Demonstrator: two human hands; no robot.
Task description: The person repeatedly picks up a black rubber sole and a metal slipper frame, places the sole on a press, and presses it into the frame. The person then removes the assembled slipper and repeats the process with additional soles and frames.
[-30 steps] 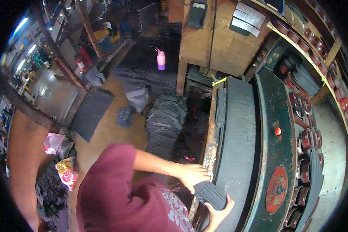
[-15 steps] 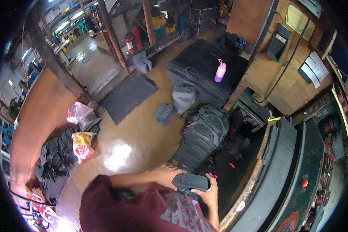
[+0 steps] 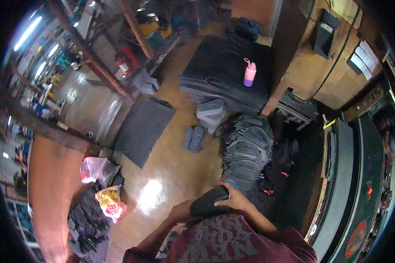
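A bundle of black slipper soles [image 3: 208, 202] is held in front of my chest, its dark face toward me. My right hand [image 3: 236, 198] grips its right end, the thumb laid across the face. At the bundle's left end is my left hand [image 3: 185, 211], with its fingers hidden behind the soles. A bit of blue [image 3: 229, 182] shows by my right fingertips; I cannot tell what it is. Just beyond my hands, a long heap of stacked grey-black soles [image 3: 246, 151] lies on the floor.
Two marked soles [image 3: 193, 139] and a small grey stack [image 3: 210, 113] sit on the floor ahead. Behind them, a pink and purple bottle [image 3: 249, 73] stands on piled black sheets [image 3: 215, 61]. Plastic bags [image 3: 112, 204] and dark scraps [image 3: 87, 225] lie left; a green machine [image 3: 364, 175] stands right.
The bundle has tipped up, so its patterned, marked side no longer shows. My right hand has moved from its near right side to its upper right end. The view has turned.
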